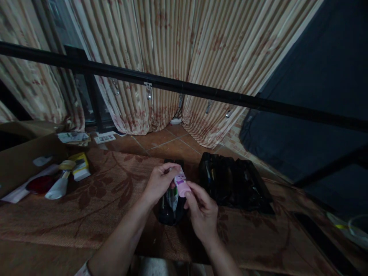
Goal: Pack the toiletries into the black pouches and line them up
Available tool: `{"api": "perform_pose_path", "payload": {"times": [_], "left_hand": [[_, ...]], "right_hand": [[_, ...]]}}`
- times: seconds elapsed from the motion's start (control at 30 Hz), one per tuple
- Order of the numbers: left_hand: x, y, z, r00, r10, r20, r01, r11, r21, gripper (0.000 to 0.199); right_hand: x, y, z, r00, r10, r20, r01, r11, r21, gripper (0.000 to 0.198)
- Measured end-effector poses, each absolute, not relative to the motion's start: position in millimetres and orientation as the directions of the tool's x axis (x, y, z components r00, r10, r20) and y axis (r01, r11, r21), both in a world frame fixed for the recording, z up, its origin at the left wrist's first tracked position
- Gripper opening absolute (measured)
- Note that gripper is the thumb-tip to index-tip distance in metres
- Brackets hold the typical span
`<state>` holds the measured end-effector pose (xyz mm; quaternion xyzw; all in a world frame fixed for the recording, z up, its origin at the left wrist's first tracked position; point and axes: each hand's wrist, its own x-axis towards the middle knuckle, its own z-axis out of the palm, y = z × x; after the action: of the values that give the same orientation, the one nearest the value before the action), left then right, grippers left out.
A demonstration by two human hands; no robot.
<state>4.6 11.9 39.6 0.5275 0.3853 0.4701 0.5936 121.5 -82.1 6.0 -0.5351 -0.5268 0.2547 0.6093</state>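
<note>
Pink tube (pixel 182 184), small and probably light and a bit soft, was pinched by the fingers of both the left hand (pixel 159 182) and right hand (pixel 202 209) above a black pouch (pixel 170 209) on the mat (pixel 94 199), so gripping its 2 ends seemed safest.

Bare mat (pixel 109 199) lies open leftward; black organizer (pixel 232 184) blocks the right, tubes (pixel 61 180) far left

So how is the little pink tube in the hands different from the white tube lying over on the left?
The pink tube is small and held up between the left hand and right hand; the white tube is larger and lies flat on the patterned mat, untouched. The pink one shows a printed label; the white one has a yellowish cap. Both are squeeze-style tubes.
</note>
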Motion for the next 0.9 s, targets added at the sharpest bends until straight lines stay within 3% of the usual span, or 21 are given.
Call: {"api": "perform_pose_path", "payload": {"times": [0.37,0.57,0.9], "left_hand": [[4.2,12.1,41.2,0.271,0.96,0.073,-0.054,-0.061,0.997,0.025],[5.5,10.4,37.3,0.325,0.927,0.187,0.016,-0.203,0.979,0.025],[0.7,15.1,32.3,0.301,0.921,0.248,-0.033,-0.25,0.968,0.019]], "right_hand": [[121.3,-84.0,4.4,0.286,0.878,0.383,0.281,0.305,-0.91,0.029],[118.0,-83.5,2.6,0.308,0.849,0.429,0.325,0.33,-0.886,0.033],[121.9,-84.8,3.5,0.254,0.865,0.432,0.399,0.313,-0.862,0.024]]}}
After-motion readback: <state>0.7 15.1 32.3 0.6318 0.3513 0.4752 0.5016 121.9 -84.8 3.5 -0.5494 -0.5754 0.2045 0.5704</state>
